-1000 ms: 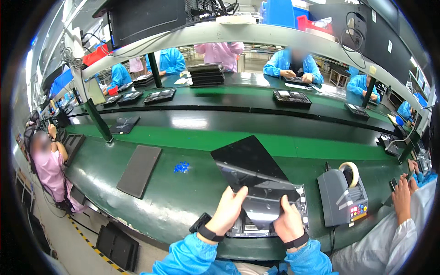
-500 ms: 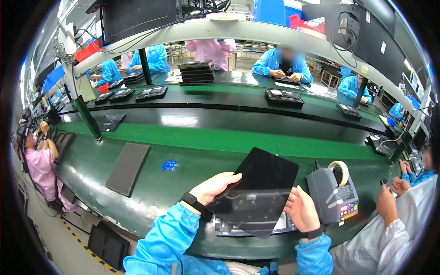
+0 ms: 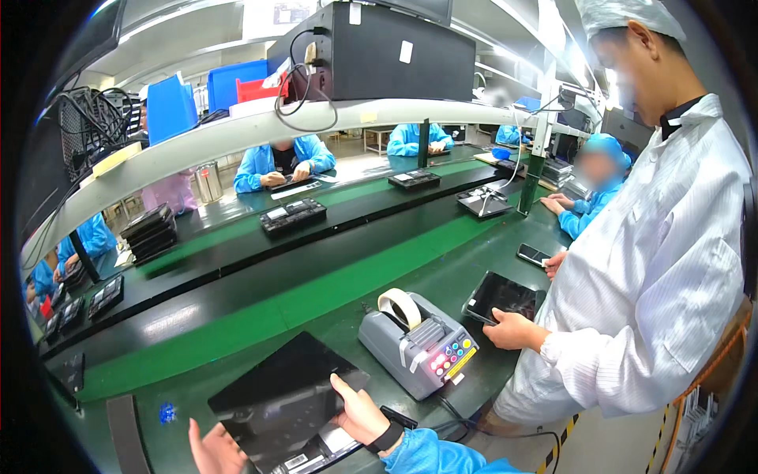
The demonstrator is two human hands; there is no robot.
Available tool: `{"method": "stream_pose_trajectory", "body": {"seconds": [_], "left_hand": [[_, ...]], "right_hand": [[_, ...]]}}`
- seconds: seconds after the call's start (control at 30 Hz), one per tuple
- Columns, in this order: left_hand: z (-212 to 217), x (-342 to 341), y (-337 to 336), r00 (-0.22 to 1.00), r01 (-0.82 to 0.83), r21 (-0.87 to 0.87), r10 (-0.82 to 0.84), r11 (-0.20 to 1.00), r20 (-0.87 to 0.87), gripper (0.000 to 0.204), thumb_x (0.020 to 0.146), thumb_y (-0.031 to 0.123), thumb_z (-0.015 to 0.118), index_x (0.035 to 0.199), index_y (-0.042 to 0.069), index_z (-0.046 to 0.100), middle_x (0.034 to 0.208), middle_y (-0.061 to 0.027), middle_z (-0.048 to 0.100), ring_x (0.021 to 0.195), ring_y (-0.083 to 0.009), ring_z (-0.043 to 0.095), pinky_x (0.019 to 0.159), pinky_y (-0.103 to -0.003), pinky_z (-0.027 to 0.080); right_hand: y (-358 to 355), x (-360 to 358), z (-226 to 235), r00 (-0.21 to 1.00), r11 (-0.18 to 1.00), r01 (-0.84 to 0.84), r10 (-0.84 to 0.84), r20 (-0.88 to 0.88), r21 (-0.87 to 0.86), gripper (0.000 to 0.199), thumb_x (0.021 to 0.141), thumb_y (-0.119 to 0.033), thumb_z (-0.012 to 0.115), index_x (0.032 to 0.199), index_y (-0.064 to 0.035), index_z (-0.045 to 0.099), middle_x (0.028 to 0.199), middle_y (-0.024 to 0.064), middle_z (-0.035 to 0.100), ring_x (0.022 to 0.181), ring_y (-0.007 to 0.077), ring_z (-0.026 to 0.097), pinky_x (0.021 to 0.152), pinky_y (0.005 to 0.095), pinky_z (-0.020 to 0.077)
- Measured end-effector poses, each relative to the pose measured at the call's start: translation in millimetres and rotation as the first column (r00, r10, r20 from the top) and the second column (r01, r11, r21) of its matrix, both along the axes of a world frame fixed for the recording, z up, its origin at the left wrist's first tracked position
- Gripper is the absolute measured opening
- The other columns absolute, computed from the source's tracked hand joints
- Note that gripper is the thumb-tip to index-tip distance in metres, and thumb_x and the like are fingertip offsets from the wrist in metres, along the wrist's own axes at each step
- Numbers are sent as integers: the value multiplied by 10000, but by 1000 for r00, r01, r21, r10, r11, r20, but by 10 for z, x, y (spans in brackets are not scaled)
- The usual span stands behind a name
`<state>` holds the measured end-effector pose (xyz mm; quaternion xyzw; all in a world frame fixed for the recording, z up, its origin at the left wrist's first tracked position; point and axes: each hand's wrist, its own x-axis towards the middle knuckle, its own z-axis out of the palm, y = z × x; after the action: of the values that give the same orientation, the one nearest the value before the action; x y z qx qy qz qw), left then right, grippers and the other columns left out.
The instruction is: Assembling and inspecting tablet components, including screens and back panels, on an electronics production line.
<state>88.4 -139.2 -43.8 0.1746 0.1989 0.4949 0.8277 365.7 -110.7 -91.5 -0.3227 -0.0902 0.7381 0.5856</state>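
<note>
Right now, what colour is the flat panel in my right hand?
The flat panel is glossy black, seen best in the head view.

We are gripping a glossy black rectangular panel by its right side, our right hand pressing a thumb to its face. Our left hand is standing open beside the lower left edge; contact unclear. Beyond, a grey box-shaped tape dispenser is resting on the dark green table; a white-coated co-worker is holding a black tablet.
</note>
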Motion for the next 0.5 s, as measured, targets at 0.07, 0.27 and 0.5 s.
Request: {"method": "stream_pose_trajectory", "body": {"seconds": [0.07,0.27,0.5], "left_hand": [[-57,264,-44,949,-144,228,200,963,-242,569,933,461,358,1272,16,461,1271,-125,537,1140,-263,529,966,-429,406],[-295,354,326,987,-140,-184,122,973,-108,164,886,181,553,927,34,611,944,-108,669,879,-249,632,823,-373,501],[-250,157,156,956,-218,-172,175,961,-234,134,879,142,575,967,48,613,977,-81,661,884,-209,629,817,-353,502]], "right_hand": [[-104,-170,117,1000,993,-6,8,-21,119,330,933,-295,546,1178,-73,540,1122,65,611,1044,226,581,851,463,492],[-137,-23,297,994,986,-96,102,-37,136,322,946,-299,500,1100,-23,559,1107,146,609,1042,293,585,913,482,465],[-122,359,406,955,956,-63,-25,296,286,349,942,-274,434,1132,-2,543,1081,138,618,937,278,633,714,421,560]]}}
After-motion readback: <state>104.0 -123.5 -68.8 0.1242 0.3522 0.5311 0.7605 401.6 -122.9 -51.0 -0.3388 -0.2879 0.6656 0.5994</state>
